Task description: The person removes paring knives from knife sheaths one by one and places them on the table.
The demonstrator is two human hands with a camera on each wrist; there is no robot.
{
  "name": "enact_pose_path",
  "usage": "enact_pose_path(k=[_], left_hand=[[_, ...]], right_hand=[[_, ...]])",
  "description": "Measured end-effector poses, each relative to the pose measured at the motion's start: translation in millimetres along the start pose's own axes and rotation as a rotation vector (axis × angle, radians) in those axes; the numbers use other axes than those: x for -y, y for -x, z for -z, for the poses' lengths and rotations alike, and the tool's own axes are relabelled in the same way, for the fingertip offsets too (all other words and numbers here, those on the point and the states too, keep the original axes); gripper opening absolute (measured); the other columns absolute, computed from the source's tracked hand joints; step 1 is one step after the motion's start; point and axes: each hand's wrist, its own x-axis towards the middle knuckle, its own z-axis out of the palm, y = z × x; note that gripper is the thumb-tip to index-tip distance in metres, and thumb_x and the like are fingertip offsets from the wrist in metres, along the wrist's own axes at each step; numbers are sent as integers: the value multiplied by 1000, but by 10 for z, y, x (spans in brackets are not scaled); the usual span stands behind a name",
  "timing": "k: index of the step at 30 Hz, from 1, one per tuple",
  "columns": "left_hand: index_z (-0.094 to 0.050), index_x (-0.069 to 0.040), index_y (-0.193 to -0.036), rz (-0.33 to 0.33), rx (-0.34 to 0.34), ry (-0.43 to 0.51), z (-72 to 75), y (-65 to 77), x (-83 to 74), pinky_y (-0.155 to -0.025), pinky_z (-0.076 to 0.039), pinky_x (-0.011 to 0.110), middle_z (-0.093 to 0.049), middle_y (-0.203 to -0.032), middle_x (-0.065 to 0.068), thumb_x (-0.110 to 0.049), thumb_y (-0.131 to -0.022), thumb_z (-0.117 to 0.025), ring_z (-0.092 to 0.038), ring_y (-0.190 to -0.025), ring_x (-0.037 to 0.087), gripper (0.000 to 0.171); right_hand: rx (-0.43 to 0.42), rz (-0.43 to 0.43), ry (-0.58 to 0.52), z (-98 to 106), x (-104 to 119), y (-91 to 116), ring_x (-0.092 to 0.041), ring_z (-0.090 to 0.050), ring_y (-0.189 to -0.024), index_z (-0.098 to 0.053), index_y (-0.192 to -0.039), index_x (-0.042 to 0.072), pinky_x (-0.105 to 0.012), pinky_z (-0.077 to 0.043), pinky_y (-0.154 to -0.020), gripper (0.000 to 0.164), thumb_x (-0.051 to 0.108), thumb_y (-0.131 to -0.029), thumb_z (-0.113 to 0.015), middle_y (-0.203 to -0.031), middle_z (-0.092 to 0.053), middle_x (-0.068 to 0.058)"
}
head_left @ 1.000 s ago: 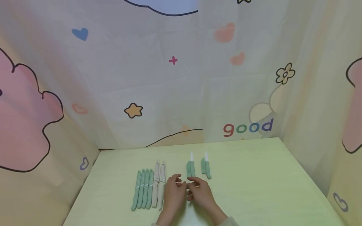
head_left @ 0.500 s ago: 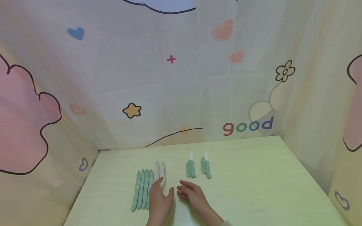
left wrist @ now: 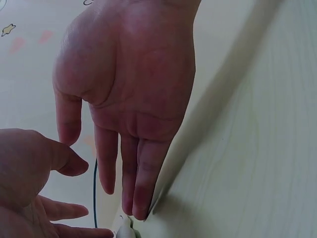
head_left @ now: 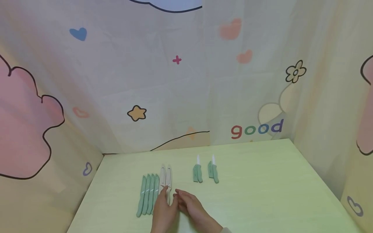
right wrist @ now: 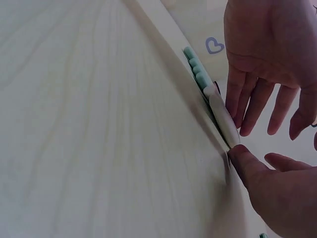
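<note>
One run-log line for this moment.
left hand: at two slim whitish knives; right hand: beside left hand; four slim green knives: left of whitish pair; two green-handled white-bladed knives: farther right

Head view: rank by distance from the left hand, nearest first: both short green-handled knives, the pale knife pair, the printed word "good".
1. Pale knife pair, partly hidden by the left hand.
2. Left short green-handled knife, farther back and right.
3. Right short green-handled knife, right of that.
4. Printed word "good", on the backdrop.

4 slim lt-grn knives (head_left: 147,194) L of left-hand fingers (head_left: 165,190), 2 slim off-wht knives (head_left: 168,177) near, pale-grn wood-grain tabletop (head_left: 262,184) below.
</note>
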Motion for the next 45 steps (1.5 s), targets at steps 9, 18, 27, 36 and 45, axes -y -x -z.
enact_pose_path(k=[9, 18, 27, 36, 45], left_hand=[[-48, 1, -135, 14, 33, 27, 20, 29, -44, -100, -41, 61, -53, -130, 31, -23, -89, -66, -46, -120, 40, 55], [-47, 2, -136, 59, 56, 12, -25, 12, -38, -102, -39, 61, -50, -134, 29, -24, -89, -66, -43, -123, 40, 57], [-50, 2, -133, 35, 66, -7, -46, 16, -71, -97, -43, 62, -54, -130, 29, -25, -87, -68, -48, -117, 41, 56], [-49, 0, -134, 94, 105, 22, -51, -19, -99, -91, -48, 59, -56, -127, 29, -23, -88, -66, -54, -111, 38, 55], [-47, -2, -134, 129, 88, 66, -44, -62, -68, -85, -53, 54, -61, -118, 23, -4, -83, -68, -60, -100, 32, 55]], right_hand=[[10, -9, 15, -19, -11, 9, -22, -56, -110, -45, -137, -8, -35, -51, -97, 48, 27, -104, -43, -128, -57, -22], [1, 22, 94, 11, -10, -17, -27, -54, -114, -47, -136, -7, -38, -51, -95, 46, 25, -103, -43, -127, -57, -23], [8, 54, 178, 63, 29, -14, -26, -59, -101, -44, -136, -11, -44, -54, -87, 45, 20, -104, -42, -123, -56, -27], [-5, 69, 219, 79, 79, -1, -20, -60, -91, -46, -135, -10, -49, -55, -83, 43, 18, -103, -43, -121, -58, -28], [-50, 41, 190, 98, 99, 8, -26, -58, -88, -50, -131, -9, -44, -58, -74, 40, 17, -102, -47, -110, -64, -23]])
